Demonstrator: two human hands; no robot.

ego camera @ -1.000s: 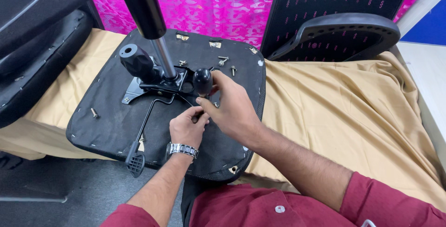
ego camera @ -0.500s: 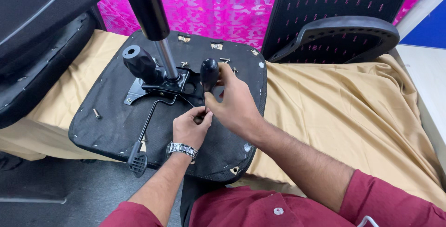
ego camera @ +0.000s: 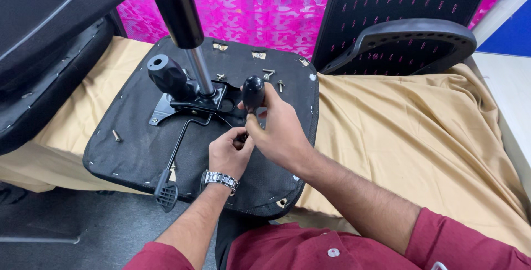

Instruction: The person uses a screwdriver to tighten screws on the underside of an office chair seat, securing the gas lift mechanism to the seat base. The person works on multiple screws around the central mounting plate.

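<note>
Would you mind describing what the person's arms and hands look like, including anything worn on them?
Both hands are bare, without gloves. The left hand has a silver metal-link wristwatch at the wrist. The right hand wears nothing. Both forearms are uncovered; maroon sleeves of a buttoned shirt are pushed up towards the elbows.

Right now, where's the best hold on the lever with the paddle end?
Take the lever by its flat ribbed paddle, coming from the near edge of the seat base. The paddle overhangs that edge, free underneath, while the thin rod lies close against the fabric.
</note>
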